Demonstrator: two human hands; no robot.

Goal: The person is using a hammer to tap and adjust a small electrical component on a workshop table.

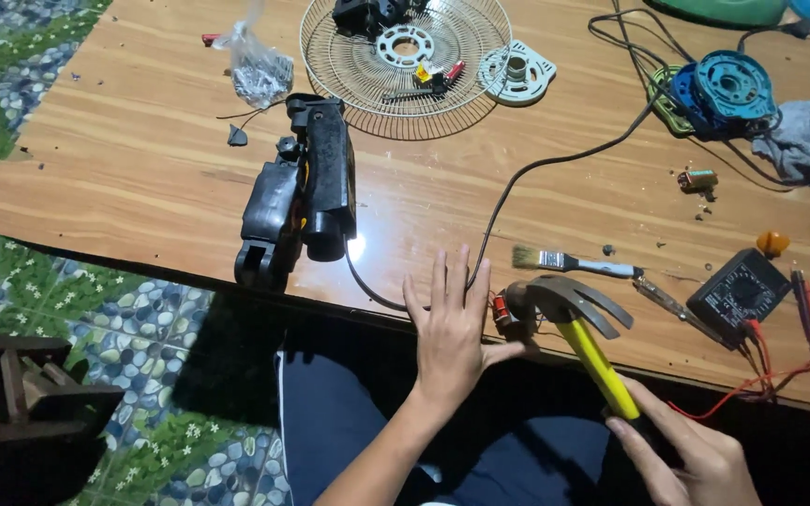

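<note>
the left hand (450,328) lies flat at the near edge of the glossy wooden counter (142,159), fingers spread, thumb touching a small copper-wound motor part (502,312). the right hand (682,454) has its fingers wrapped around the dark grip of a yellow-handled claw hammer (581,328), whose steel head rests just beside that part. a small grey-handled paintbrush (569,262) lies just beyond the hammer head. to the right sits a black multimeter (739,292) with red leads. far left of the hand lies an opened black power tool body (302,192), and beyond it a round wire fan guard (405,61).
</note>
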